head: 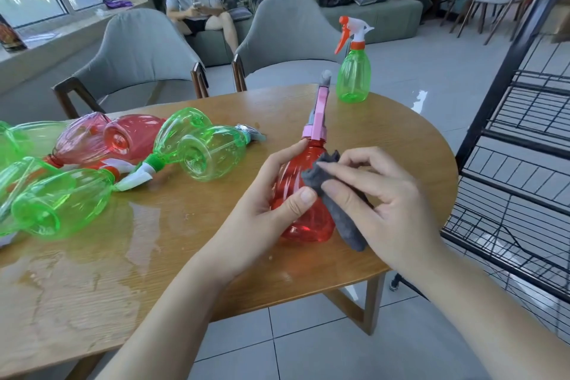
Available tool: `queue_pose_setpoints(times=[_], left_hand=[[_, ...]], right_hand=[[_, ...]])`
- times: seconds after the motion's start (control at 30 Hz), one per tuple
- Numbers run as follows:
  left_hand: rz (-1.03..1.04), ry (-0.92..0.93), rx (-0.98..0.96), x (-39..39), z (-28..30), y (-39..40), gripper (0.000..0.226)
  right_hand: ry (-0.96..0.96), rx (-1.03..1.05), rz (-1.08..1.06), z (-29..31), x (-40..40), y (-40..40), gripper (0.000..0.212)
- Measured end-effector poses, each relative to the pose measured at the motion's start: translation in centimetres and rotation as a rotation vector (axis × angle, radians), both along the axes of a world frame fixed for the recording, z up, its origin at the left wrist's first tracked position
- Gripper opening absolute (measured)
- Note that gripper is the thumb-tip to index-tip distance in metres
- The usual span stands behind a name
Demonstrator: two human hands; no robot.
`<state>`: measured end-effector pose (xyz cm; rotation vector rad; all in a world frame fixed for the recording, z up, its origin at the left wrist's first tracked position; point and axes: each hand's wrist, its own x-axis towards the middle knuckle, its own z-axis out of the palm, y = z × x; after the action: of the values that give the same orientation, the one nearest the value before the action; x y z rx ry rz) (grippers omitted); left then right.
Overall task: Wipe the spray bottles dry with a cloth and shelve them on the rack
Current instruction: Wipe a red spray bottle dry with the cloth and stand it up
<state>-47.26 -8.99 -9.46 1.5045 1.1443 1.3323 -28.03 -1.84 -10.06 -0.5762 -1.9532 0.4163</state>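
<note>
My left hand grips a red spray bottle with a pink trigger head, held tilted above the wooden table. My right hand holds a grey cloth against the bottle's right side. A green spray bottle with an orange and white trigger stands upright at the table's far edge. Several green and red bottles lie on their sides in a heap at the left. A black wire rack stands to the right of the table.
Water films the table top at the left and front. Two grey armchairs stand behind the table. A person sits on a sofa farther back. Tiled floor shows between the table and the rack.
</note>
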Motion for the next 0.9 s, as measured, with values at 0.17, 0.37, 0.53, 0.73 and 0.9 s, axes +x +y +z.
queue_pose_setpoints(times=[0.17,0.37,0.53,0.73,0.9], left_hand=[[-0.039,0.009,-0.019,-0.4,0.1,-0.2,0.064],[-0.046,-0.069,-0.041,-0.8,0.2,-0.5,0.066],[-0.014,-0.097,-0.057,-0.7,0.3,-0.5,0.064],[-0.019,-0.090,-0.049,-0.1,0.3,-0.6,0.064],[-0.009,-0.081,-0.036,0.2,0.3,-0.4,0.064]], right_hand=[[-0.036,0.099,-0.047,0.1,0.4,0.3,0.029],[0.042,-0.014,-0.047,0.1,-0.8,-0.8,0.027],[0.125,0.004,-0.156,0.5,-0.6,0.0,0.023],[0.393,-0.110,-0.265,0.1,-1.1,0.9,0.021],[0.328,-0.156,-0.167,-0.9,-2.2,0.4,0.026]])
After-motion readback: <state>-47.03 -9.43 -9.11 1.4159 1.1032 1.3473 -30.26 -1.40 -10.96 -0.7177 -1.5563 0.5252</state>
